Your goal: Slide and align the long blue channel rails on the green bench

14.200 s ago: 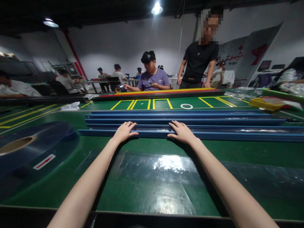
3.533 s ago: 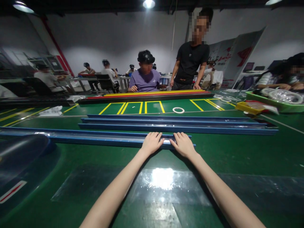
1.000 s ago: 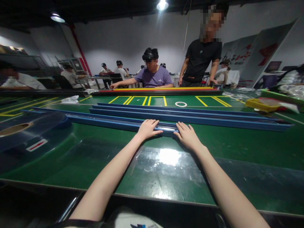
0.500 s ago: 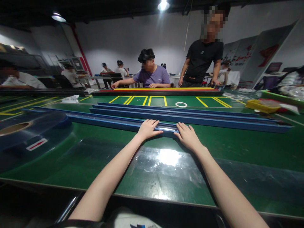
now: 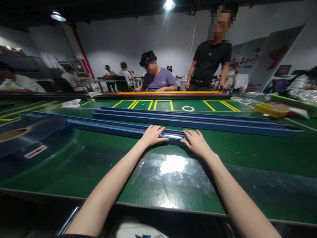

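Note:
A long blue channel strip (image 5: 111,129) lies across the table in front of me, with a shiny, clear-looking surface in its groove. My left hand (image 5: 152,136) grips it near its right part, fingers over the far edge and thumb along the near side. At the strip's right end is my right hand (image 5: 197,142), its fingers bent over the far edge and its thumb at the near edge. Between the two hands a short stretch of the groove shows. The undersides of my fingers are hidden.
Behind lie more blue channel strips (image 5: 223,126). A roll of clear plastic (image 5: 56,130) is at left. Clear sheet (image 5: 151,178) covers the near green table (image 5: 272,150). Farther off are a white ring (image 5: 188,108), yellow tray (image 5: 269,110), red and yellow strips (image 5: 173,93) and co-workers.
The view has shifted slightly. My hands keep nearly the same hold on the blue channel strip. Across the table, the seated person's outstretched arm has drawn in.

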